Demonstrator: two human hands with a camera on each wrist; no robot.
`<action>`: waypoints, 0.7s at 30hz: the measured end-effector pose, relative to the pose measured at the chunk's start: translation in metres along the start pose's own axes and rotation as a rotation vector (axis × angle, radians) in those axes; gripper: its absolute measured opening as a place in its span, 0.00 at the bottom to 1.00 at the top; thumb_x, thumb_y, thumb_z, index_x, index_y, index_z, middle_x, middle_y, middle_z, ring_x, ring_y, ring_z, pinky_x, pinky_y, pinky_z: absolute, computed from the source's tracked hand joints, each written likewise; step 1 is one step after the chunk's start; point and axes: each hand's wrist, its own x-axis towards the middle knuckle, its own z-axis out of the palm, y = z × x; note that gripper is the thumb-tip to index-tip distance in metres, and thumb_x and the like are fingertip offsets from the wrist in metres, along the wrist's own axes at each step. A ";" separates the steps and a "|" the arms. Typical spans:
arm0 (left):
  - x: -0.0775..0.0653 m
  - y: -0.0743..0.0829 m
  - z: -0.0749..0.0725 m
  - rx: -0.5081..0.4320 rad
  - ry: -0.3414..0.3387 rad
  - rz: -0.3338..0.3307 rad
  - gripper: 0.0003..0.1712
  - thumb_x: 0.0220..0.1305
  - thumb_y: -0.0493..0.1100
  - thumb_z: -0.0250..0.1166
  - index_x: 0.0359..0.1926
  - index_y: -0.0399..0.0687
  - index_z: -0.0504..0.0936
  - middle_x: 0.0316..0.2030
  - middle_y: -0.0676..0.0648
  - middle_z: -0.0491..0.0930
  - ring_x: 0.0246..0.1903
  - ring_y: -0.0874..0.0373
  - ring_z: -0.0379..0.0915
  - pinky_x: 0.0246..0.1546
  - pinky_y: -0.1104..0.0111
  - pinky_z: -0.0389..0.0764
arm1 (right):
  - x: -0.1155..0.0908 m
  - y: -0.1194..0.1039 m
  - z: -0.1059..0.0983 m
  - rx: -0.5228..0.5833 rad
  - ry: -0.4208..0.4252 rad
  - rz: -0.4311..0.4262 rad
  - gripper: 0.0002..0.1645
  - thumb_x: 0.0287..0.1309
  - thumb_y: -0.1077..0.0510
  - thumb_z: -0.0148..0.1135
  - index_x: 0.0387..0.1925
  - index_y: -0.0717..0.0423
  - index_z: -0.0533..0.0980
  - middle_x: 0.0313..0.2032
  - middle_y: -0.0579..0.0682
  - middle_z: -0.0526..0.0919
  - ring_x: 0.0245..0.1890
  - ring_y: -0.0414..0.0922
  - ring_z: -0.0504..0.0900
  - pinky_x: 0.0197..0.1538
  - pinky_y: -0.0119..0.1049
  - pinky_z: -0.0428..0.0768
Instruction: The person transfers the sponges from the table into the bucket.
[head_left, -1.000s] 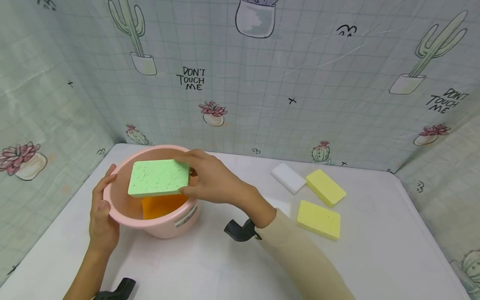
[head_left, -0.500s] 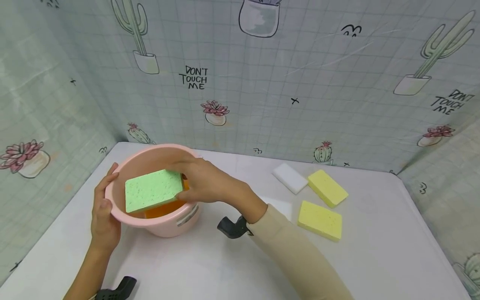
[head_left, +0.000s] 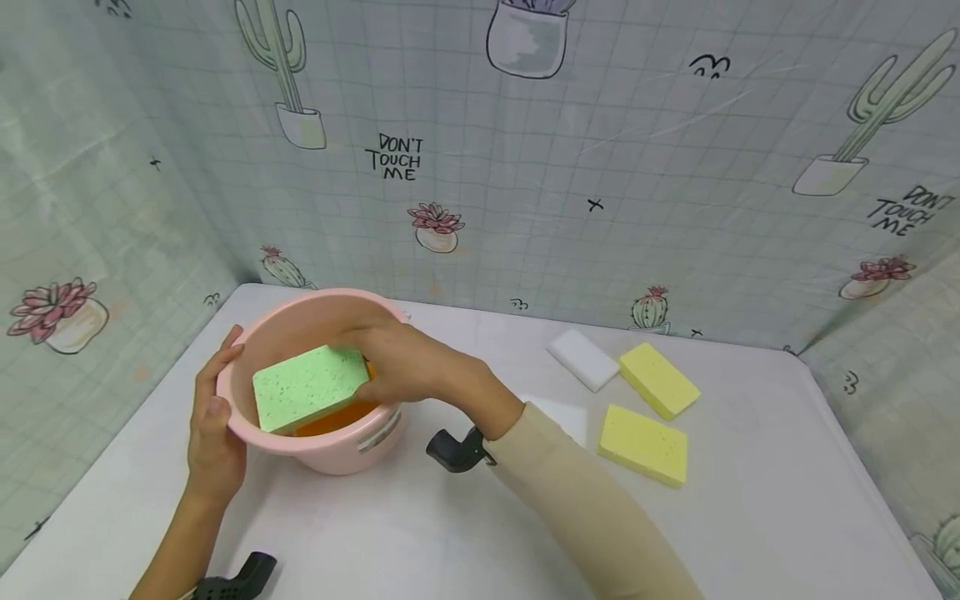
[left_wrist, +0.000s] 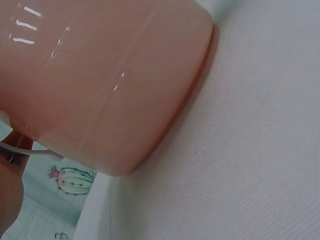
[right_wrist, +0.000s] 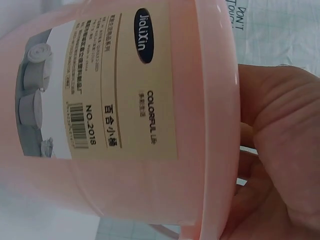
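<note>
My left hand (head_left: 216,433) grips the rim of a pink plastic bucket (head_left: 330,462) on its left side. In the right hand (head_left: 405,358) is a light green sponge (head_left: 303,387), pinched at its right end and tilted inside the bucket's mouth. Below the sponge, something orange (head_left: 333,421) shows in the bucket, mostly hidden. The left wrist view has the bucket's lower wall (left_wrist: 115,85) close to the white surface. In the right wrist view, a printed label (right_wrist: 120,90) fills much of the bucket's side; the rim hides the right fingers' ends and the sponge.
Two yellow sponges (head_left: 642,446) (head_left: 658,381) lie on the white table (head_left: 465,533) at right. Beside them are a white sponge block (head_left: 583,360) and another flat white piece (head_left: 558,417), partly behind the right forearm. A patterned cloth (head_left: 525,208) stands behind and at both sides.
The right hand has lowered the green sponge from above the rim into the bucket's mouth, tilting it down to the left. The left hand keeps its hold on the rim.
</note>
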 end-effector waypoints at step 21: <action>-0.001 -0.002 0.000 0.017 0.001 -0.009 0.31 0.66 0.49 0.50 0.67 0.41 0.62 0.73 0.44 0.48 0.70 0.49 0.42 0.61 0.73 0.63 | 0.009 0.001 0.001 -0.019 -0.026 -0.027 0.36 0.53 0.60 0.68 0.64 0.55 0.69 0.60 0.42 0.72 0.62 0.36 0.61 0.62 0.20 0.54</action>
